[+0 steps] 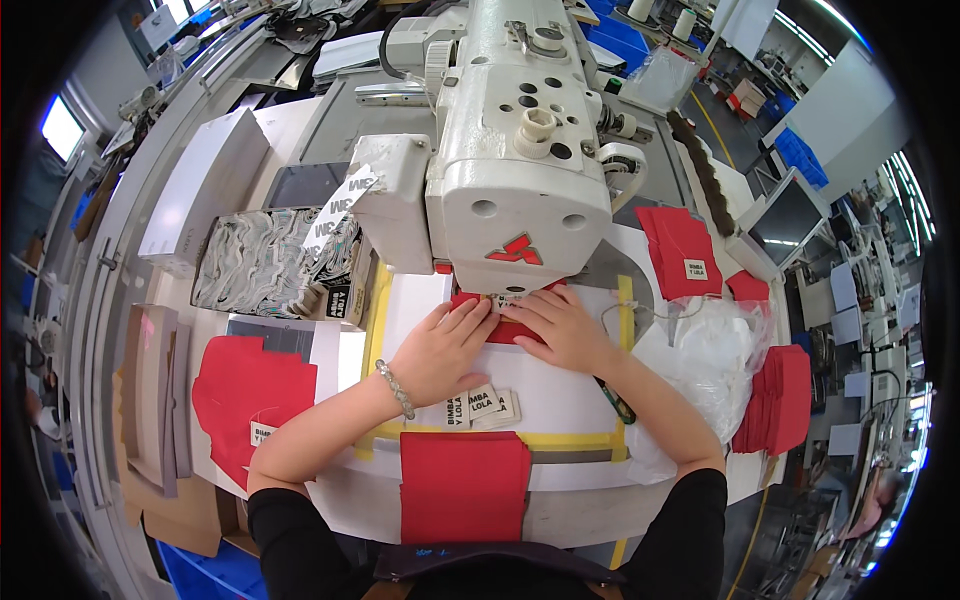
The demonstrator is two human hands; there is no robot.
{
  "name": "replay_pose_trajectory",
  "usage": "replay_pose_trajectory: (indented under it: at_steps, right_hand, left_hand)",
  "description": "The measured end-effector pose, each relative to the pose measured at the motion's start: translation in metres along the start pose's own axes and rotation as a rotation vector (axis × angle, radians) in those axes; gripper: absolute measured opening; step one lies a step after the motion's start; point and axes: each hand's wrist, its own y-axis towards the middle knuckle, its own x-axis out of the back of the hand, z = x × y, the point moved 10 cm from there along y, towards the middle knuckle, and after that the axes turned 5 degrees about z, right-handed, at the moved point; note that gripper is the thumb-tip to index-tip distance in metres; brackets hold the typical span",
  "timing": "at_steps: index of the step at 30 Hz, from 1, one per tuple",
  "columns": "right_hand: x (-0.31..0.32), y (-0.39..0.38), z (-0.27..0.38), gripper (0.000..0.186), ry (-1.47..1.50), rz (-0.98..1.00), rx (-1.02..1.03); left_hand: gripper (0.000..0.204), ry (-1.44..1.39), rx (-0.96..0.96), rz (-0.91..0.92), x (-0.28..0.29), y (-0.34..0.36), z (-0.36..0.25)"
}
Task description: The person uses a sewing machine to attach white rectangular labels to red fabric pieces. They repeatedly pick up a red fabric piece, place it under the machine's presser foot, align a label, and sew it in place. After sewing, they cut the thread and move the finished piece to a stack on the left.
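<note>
Beneath the head of a white sewing machine (515,170), a red fabric piece (512,332) with a small label lies on the white work surface. My left hand (450,350) rests on the fabric's left part, fingers stretched out and lying flat, a bead bracelet at the wrist. My right hand (555,330) presses on its right part, fingers slightly spread; some fingertips are near the needle area, which the machine head mostly hides. A few loose printed labels (485,405) lie below my hands. A green-and-black tool (615,400) lies beside my right forearm, probably snips.
Red fabric stacks lie left (255,390), front (460,485), right (775,400) and back right (678,250). A box of folded strips (255,260), a long white box (200,185) and an open carton (150,400) stand left. A plastic bag (700,360) and small screen (790,215) are right.
</note>
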Motion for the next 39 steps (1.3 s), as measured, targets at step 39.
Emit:
replay_pose_trajectory:
  at_steps: [39]
  right_hand:
    - [0.006,0.004,-0.008,0.042,0.102,0.023,-0.003]
  left_hand:
    - [0.059,0.042,0.037,-0.139,0.006,-0.002,0.033]
